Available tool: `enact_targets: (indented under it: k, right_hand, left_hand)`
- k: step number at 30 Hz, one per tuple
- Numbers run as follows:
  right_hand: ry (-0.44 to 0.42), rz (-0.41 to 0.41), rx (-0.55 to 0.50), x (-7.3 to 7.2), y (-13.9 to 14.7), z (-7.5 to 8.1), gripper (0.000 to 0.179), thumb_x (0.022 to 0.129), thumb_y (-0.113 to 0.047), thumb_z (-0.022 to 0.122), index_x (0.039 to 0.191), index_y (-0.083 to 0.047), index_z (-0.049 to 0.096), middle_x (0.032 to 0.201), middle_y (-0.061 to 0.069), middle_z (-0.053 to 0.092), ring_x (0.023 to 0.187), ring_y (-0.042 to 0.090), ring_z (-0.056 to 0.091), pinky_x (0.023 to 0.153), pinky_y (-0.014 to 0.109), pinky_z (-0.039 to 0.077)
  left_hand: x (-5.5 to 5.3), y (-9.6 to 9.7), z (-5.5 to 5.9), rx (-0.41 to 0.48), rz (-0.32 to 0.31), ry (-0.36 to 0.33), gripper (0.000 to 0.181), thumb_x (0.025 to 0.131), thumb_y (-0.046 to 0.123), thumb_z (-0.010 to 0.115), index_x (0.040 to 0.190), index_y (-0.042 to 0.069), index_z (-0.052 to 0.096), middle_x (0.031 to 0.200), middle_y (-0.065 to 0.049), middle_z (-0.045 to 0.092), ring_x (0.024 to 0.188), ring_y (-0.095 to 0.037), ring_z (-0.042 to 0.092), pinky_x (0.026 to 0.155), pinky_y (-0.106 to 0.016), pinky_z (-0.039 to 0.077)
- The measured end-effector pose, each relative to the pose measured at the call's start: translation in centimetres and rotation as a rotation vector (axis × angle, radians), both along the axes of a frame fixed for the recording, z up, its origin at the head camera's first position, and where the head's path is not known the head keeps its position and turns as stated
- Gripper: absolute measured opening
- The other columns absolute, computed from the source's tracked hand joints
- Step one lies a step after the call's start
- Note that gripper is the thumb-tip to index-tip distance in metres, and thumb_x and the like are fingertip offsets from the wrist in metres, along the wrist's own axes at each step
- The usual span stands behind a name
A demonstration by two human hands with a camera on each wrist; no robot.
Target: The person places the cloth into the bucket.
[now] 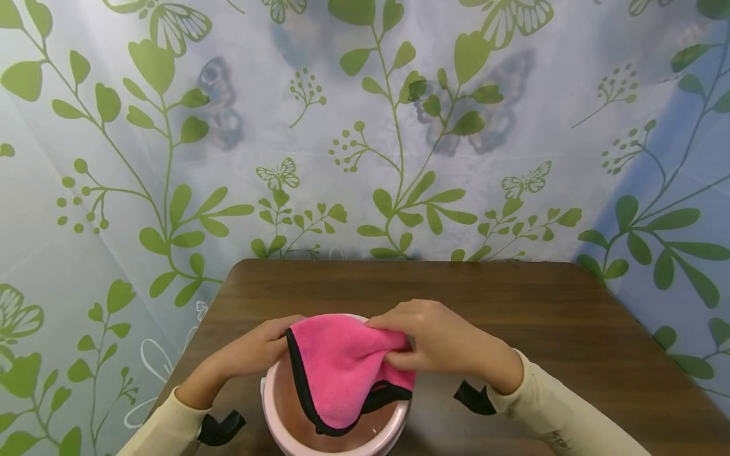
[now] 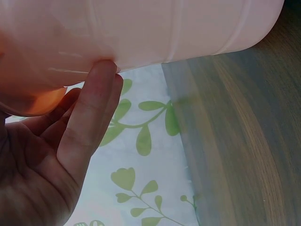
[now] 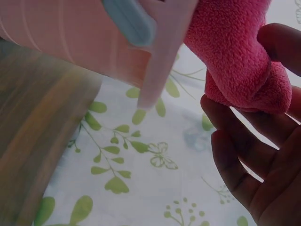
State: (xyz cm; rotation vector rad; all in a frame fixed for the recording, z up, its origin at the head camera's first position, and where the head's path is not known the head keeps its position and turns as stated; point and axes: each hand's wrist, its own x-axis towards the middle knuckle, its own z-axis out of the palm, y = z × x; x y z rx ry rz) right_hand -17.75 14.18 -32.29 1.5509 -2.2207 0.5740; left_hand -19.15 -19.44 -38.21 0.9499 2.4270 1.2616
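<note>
A pink bucket (image 1: 272, 405) stands at the table's near edge, its mouth toward me. Draped over its opening is a pink fleecy cloth (image 1: 336, 373) with black edging, hiding part of the rim and inside. My right hand (image 1: 436, 339) pinches the cloth near the bucket's right rim; in the right wrist view, thumb and fingers close around a bunched pink fold (image 3: 240, 56). At the left rim, my left hand (image 1: 256, 348) holds the bucket, its fingertips partly hidden by the cloth. The left wrist view shows its fingers (image 2: 94, 103) against the bucket's outer wall (image 2: 136, 33).
The dark wooden table (image 1: 485, 285) spreads behind and to the right of the bucket. A curtain (image 1: 319, 126) with green leaves and butterflies hangs behind it. A blue-grey handle part (image 3: 131, 23) sits on the bucket's side. Black straps (image 1: 221, 428) hang at both wrists.
</note>
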Motion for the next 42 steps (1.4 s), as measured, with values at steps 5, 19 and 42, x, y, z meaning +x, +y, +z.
enact_targets:
  k: [5,19,42]
  right_hand:
    - [0.006,-0.009,0.038,-0.1,-0.3,-0.4,0.042,0.078,-0.014,0.080,0.120,-0.016,0.074,0.105,-0.006,0.073,0.091,0.007,0.067,0.080,0.029,0.054]
    - [-0.045,-0.021,0.146,0.3,-1.2,-0.5,0.040,0.080,-0.017,0.079,0.119,-0.018,0.073,0.103,-0.008,0.071,0.091,0.008,0.066,0.083,0.031,0.053]
    - [-0.144,-0.094,0.471,0.8,-3.8,-1.8,0.040,0.087,-0.023,0.079,0.126,-0.021,0.070,0.117,-0.009,0.071,0.111,0.000,0.063,0.114,0.056,0.030]
  left_hand:
    - [-0.1,0.1,-0.1,0.006,-0.004,0.000,0.027,0.109,0.019,0.048,0.130,0.015,0.064,0.122,0.002,0.066,0.114,-0.018,0.060,0.096,-0.034,0.049]
    - [-0.1,0.0,0.0,-0.015,0.006,-0.007,0.027,0.110,0.025,0.046,0.126,0.013,0.064,0.111,0.000,0.066,0.102,-0.017,0.061,0.086,-0.031,0.053]
    - [-0.3,-0.2,-0.1,-0.005,-0.017,-0.004,0.027,0.111,0.023,0.045,0.128,0.012,0.063,0.111,0.000,0.067,0.101,-0.017,0.062,0.087,-0.031,0.051]
